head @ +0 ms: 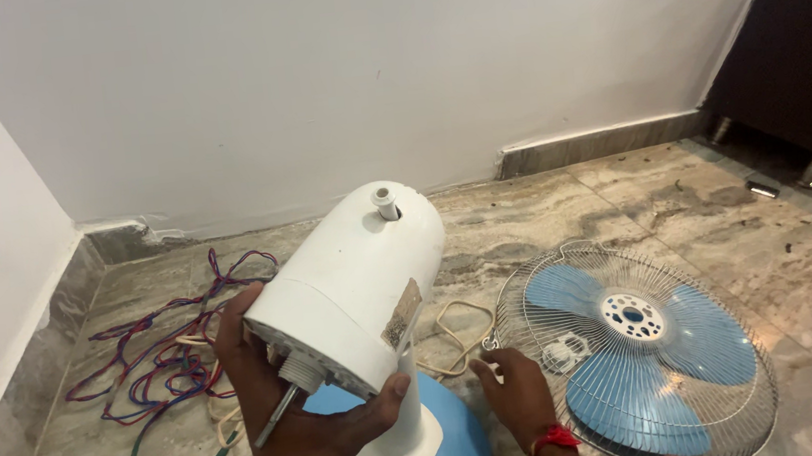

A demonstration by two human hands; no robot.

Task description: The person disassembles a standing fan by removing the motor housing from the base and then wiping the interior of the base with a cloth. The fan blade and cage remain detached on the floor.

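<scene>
My left hand grips the front end of a white fan motor housing, thumb under it, fingers on its left side. A bare metal shaft sticks out of the housing toward me. The housing sits on a white stand with a round blue base. My right hand, with a red band at the wrist, rests on the floor at the left rim of a wire fan guard. A blue fan blade lies inside the guard.
A tangle of red, blue and green wires lies on the marble floor at the left. A cream power cord loops behind the stand. White walls close the back and left. A dark cabinet stands at the far right.
</scene>
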